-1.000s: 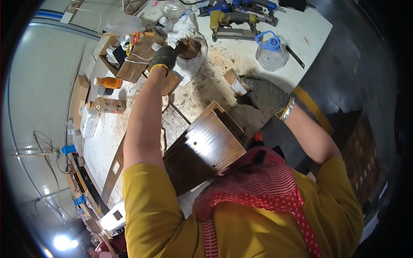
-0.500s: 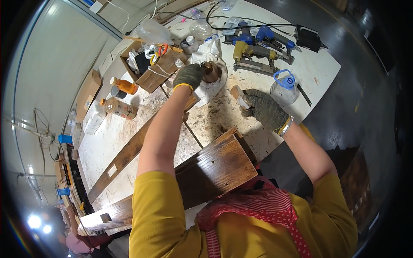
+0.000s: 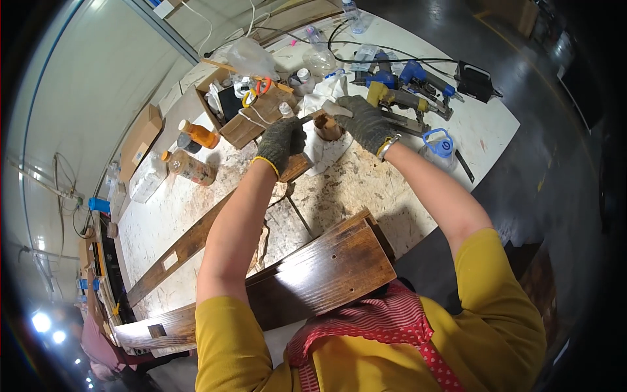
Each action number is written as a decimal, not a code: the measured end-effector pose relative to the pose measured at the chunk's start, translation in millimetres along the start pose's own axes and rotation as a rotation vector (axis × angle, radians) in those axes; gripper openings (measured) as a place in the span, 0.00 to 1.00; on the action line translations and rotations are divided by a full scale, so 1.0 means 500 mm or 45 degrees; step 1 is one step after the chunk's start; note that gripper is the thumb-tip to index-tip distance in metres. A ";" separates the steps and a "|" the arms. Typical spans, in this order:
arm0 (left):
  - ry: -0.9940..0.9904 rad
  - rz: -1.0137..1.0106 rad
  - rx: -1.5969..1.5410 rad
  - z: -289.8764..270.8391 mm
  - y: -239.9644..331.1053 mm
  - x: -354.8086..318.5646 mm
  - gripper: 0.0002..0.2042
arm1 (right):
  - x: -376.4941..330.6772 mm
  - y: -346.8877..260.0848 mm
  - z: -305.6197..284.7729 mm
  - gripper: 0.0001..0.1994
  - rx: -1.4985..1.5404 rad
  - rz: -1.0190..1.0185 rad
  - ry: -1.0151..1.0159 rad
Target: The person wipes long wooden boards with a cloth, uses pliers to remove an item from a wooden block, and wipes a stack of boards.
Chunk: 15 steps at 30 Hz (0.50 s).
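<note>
Both my hands wear dark work gloves with yellow cuffs, on either side of a brown-stained cup (image 3: 328,128) standing on a white cloth (image 3: 320,157). My left hand (image 3: 281,142) is closed left of the cup; a thin dark end pokes out toward the rim, its kind unclear. On the right, my right hand (image 3: 367,124) grips a small pale pad (image 3: 336,108) by the cup's far rim. Nearest me lies a glossy dark-brown wooden board (image 3: 333,264) with small holes. A long brown slat (image 3: 186,251) with a square cutout runs under my left forearm.
Nail guns (image 3: 398,98) lie at the far right, near a clear jug (image 3: 439,149) with a blue handle. At the far left are a cardboard box (image 3: 251,117) with scissors (image 3: 256,91), an orange bottle (image 3: 199,134) and another bottle (image 3: 189,168). Another person (image 3: 101,346) is at lower left.
My right hand has moved left and away from me to the cup, bringing the pad. My left hand has drawn back from the cup's rim toward me.
</note>
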<state>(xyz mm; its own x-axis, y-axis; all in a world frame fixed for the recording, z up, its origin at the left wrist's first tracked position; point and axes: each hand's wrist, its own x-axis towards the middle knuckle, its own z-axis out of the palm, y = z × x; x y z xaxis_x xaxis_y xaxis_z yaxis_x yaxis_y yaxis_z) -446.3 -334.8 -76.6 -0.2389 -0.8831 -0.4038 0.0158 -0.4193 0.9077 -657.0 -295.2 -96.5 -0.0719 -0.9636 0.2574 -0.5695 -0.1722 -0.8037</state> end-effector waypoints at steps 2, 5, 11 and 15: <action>-0.016 0.055 -0.027 0.004 0.004 0.002 0.09 | 0.019 0.050 0.022 0.24 -0.172 -0.136 -0.003; 0.043 0.036 0.282 -0.019 0.007 0.015 0.09 | 0.032 0.056 0.028 0.21 -0.286 -0.226 -0.024; 0.055 0.020 0.099 -0.009 0.001 0.029 0.10 | 0.028 0.123 0.057 0.18 -0.238 -0.300 0.104; 0.025 0.072 0.079 -0.040 -0.011 0.024 0.11 | 0.011 0.079 0.030 0.12 1.230 0.846 -0.159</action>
<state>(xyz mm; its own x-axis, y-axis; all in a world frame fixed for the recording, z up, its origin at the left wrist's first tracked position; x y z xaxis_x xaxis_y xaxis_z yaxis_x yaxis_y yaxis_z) -429.7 -347.4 -89.1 -0.2205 -0.9092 -0.3533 -0.0317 -0.3553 0.9342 -667.5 -310.5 -135.0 -0.0098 -0.9264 -0.3763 0.4096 0.3396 -0.8467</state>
